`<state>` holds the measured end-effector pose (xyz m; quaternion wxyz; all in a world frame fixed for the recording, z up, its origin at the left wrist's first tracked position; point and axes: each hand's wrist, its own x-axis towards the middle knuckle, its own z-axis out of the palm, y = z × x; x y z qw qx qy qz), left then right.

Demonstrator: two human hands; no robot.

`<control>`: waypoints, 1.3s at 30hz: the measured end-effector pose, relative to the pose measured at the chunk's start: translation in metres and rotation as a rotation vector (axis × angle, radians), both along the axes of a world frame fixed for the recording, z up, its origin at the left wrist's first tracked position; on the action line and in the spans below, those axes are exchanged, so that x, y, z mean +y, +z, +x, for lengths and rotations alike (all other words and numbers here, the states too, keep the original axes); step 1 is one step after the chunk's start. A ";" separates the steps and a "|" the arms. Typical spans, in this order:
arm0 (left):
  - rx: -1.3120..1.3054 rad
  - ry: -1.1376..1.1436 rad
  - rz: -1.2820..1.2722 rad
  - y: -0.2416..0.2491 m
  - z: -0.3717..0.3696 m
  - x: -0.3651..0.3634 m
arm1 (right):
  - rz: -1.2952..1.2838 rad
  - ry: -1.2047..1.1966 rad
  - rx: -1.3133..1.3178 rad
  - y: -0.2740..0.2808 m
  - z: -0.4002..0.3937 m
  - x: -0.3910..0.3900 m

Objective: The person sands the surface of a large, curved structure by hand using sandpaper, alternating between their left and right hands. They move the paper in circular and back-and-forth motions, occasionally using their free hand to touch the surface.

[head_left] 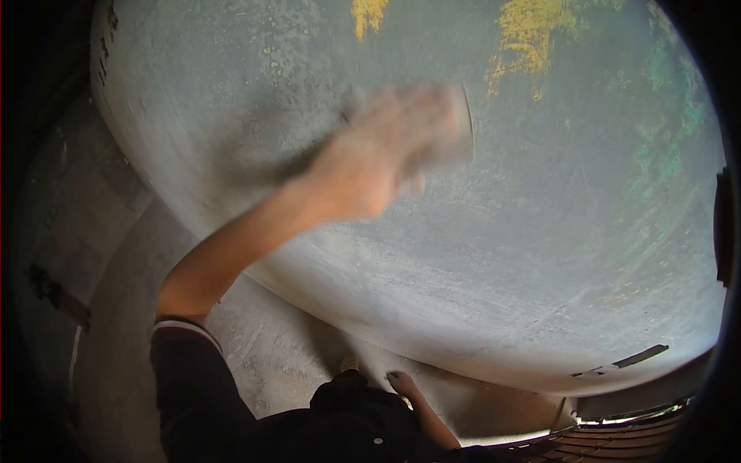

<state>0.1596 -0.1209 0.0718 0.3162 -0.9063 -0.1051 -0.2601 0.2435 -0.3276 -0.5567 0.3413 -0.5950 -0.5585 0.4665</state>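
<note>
My left hand (386, 143), smeared by motion, reaches across a large curved grey surface (540, 231). It presses a flat piece that looks like sandpaper (465, 127) against this surface; only its curved right edge shows past the fingers. Patches of yellow paint (532, 38) and green paint (668, 147) mark the worn grey coat. Low by my body, my right hand (400, 381) hangs in shadow, apart from the surface. Its fingers are dark and too small to make out.
Beneath the curved surface lies a grey floor (262, 347), with part of a shoe (350, 364) on it. A dark strip (641, 356) marks the lower right of the surface. Brown slats (617, 444) lie at the bottom right. A dark object (58, 297) is at the far left.
</note>
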 end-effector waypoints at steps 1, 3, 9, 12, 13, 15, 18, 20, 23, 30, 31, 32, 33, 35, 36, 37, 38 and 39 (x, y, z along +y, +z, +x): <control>-0.002 0.007 0.004 -0.018 -0.006 -0.002 | -0.237 0.113 -0.312 -0.054 -0.005 -0.004; 0.398 -0.139 -0.187 -0.051 -0.017 0.014 | -0.382 0.419 -0.458 -0.016 0.019 -0.024; -0.318 -0.092 0.043 0.039 -0.001 0.007 | -0.544 -0.201 -0.236 -0.021 0.036 -0.048; 0.215 -0.092 -0.192 -0.009 0.003 -0.012 | -0.557 -0.232 -0.164 -0.053 0.040 -0.051; 0.214 -0.105 -0.194 -0.015 0.001 -0.004 | -0.548 -0.234 -0.162 -0.048 0.039 -0.055; 0.221 -0.209 -0.181 -0.014 -0.002 0.017 | -0.534 -0.255 -0.159 -0.033 0.034 -0.054; -0.195 -0.203 0.012 0.041 0.007 0.010 | -0.566 -0.131 -0.287 -0.040 0.025 -0.050; -0.349 0.019 0.188 0.031 0.014 0.003 | -0.425 0.093 -0.311 -0.115 0.023 -0.048; 0.170 -0.360 -0.251 -0.050 0.016 0.008 | -0.614 -0.025 -0.223 -0.059 0.018 -0.031; -0.260 -0.055 0.085 0.049 -0.014 0.021 | -0.365 0.236 -0.477 -0.093 0.011 -0.045; -0.244 -0.099 0.088 0.043 -0.015 0.026 | -0.377 0.241 -0.470 -0.101 0.008 -0.047; -0.043 -0.142 0.069 0.014 -0.013 0.019 | -0.365 0.243 -0.468 -0.109 0.010 -0.042; -0.043 -0.144 0.059 -0.010 -0.017 0.021 | -0.356 0.245 -0.466 -0.113 0.010 -0.043; 0.370 -0.120 -0.430 -0.037 -0.019 0.020 | -0.506 0.087 -0.296 -0.100 0.012 -0.037; 0.158 -0.272 -0.381 -0.031 -0.019 0.026 | -0.598 0.010 -0.247 -0.091 0.012 -0.032; 0.158 -0.276 -0.376 -0.008 -0.016 0.027 | -0.688 -0.067 -0.195 -0.085 0.012 -0.028; -0.148 -0.248 -0.181 0.018 -0.014 0.027 | -0.685 -0.069 -0.194 -0.099 0.013 -0.026; -0.446 -0.211 0.014 0.031 -0.014 0.028 | -0.685 -0.126 -0.122 -0.127 0.011 -0.029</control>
